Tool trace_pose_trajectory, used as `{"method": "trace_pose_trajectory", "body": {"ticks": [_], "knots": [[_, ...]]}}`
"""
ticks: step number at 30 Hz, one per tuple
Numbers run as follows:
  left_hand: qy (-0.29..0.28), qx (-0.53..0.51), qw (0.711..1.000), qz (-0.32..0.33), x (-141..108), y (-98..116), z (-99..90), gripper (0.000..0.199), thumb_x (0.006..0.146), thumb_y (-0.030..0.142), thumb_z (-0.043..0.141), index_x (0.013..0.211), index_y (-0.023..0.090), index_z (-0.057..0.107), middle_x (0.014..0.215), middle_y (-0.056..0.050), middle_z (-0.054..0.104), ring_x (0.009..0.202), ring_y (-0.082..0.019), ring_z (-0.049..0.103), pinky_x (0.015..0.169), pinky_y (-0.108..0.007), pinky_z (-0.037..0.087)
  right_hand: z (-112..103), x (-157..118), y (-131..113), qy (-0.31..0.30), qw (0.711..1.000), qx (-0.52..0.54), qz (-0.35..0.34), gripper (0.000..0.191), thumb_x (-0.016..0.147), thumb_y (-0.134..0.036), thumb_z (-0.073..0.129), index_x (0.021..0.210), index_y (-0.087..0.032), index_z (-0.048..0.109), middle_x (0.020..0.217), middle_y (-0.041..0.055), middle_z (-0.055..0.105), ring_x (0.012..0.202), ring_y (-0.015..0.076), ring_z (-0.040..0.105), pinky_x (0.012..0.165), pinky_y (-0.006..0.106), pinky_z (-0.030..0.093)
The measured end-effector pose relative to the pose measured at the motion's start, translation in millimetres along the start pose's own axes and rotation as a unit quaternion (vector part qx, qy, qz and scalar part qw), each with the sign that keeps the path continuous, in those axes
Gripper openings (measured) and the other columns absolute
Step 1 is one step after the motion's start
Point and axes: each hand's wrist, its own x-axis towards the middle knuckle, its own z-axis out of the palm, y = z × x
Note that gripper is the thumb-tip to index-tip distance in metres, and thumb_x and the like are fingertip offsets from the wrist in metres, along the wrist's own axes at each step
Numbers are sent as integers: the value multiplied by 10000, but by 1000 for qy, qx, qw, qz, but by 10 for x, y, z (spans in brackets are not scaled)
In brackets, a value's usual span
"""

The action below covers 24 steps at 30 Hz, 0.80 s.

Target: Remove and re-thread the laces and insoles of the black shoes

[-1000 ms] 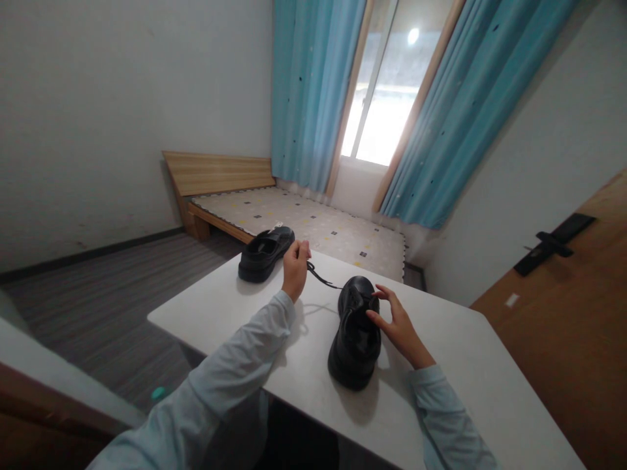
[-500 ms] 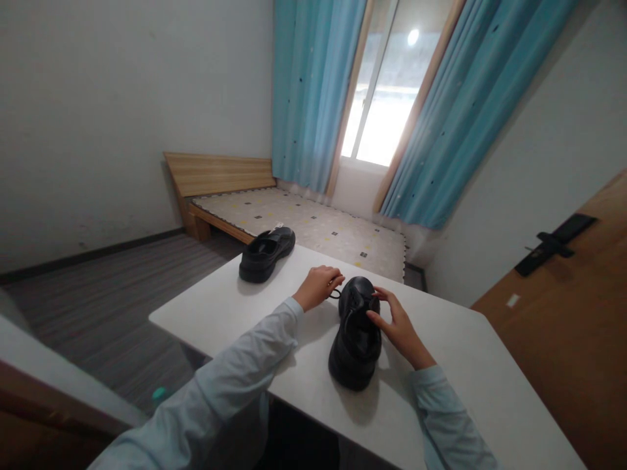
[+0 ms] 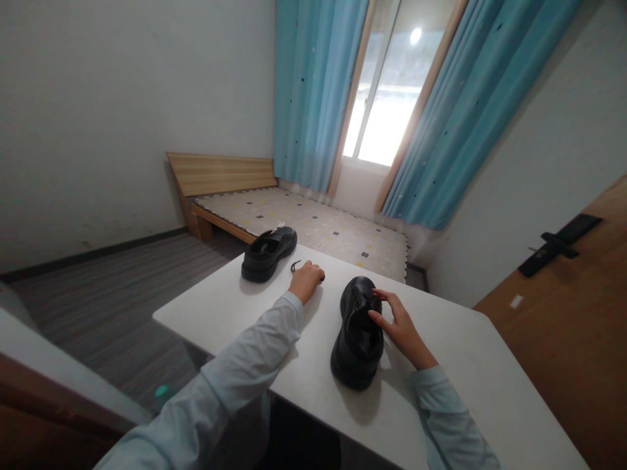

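Observation:
A black shoe (image 3: 359,356) stands on the white table (image 3: 455,365) with its toe pointing away from me. On its right side, my right hand (image 3: 399,323) grips the upper near the lacing, thumb by the opening and fingers further forward. Left of the shoe and apart from it, my left hand (image 3: 307,281) is closed on a black shoelace (image 3: 295,266), whose curled end sticks out past the knuckles. Most of the lace is hidden in the fist. The other black shoe (image 3: 267,258) rests near the far left table edge, a small pale tag on it.
Beyond the table is a low wooden bed (image 3: 223,175) with a patterned mattress (image 3: 313,215). Blue curtains (image 3: 321,91) hang beside a bright window. A wooden door (image 3: 563,326) with a black handle stands at the right. The table's left edge drops to grey flooring (image 3: 122,307).
My left hand has moved left, away from the near shoe, with the shoelace, and its end now shows on the hand's far left. My right hand has stayed on the shoe.

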Motion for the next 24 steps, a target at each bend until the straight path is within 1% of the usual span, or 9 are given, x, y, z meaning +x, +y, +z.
{"method": "trace_pose_trajectory", "body": {"ticks": [2,5,9,12,15,17,19,21,24], "knots": [[3,-5,1000,-16,15,-23,35,122,809,161,564,855,162,677,912,-92,647,928,-221,545,681,-276,432,5,-2,2,1,1000,-2,2,451,804,-443,571,1182,-213,483,1127,98,551,1069,253,519,959,455,396],[10,-14,1000,-25,57,-43,119,182,850,244,538,931,124,649,949,-114,631,936,-215,556,765,-290,442,10,-3,10,3,1000,-4,3,452,803,-443,571,1183,-215,483,1135,98,552,1074,254,517,962,458,393],[12,-9,1000,-3,106,-73,247,290,893,322,471,953,99,647,1004,-156,615,1025,-224,529,885,-328,407,10,-4,14,6,1000,-3,-2,451,800,-447,573,1179,-217,490,1127,94,559,1074,256,524,959,453,401],[19,-2,1000,10,103,-106,286,302,909,305,429,901,133,677,1182,-151,562,1084,-237,485,869,-342,412,8,-11,4,8,1000,-9,-1,447,799,-447,573,1175,-218,496,1126,93,562,1070,256,527,953,452,406],[35,3,999,-5,74,-131,246,243,878,263,479,844,166,700,1279,-94,517,1068,-245,462,813,-339,428,7,-20,-13,8,1000,-11,-3,443,802,-442,572,1177,-217,497,1139,93,558,1075,252,522,955,447,405],[58,3,998,-18,55,-130,193,173,840,227,533,854,188,701,1241,-73,539,1062,-241,448,808,-333,422,9,-21,-21,8,1000,-11,-4,439,802,-441,573,1172,-216,500,1138,92,558,1074,249,520,956,441,405],[88,2,996,-32,45,-111,136,153,818,249,570,897,197,690,1172,-78,561,1051,-239,448,814,-336,413,11,-19,-26,9,1000,-10,-3,435,800,-442,574,1164,-212,506,1129,93,560,1069,248,522,956,438,406],[109,-5,993,-39,43,-78,87,207,827,314,564,956,194,672,1098,-88,579,1026,-236,462,822,-342,402,13,-15,-29,10,1000,-10,-3,432,799,-444,574,1157,-211,510,1123,93,562,1062,249,525,951,438,408],[104,-24,994,-11,47,-20,32,267,869,349,497,1008,183,652,1024,-90,604,986,-223,488,830,-338,395,15,-9,-30,10,1000,-9,-4,429,798,-446,574,1154,-214,512,1116,91,564,1060,252,528,947,441,410]]}}
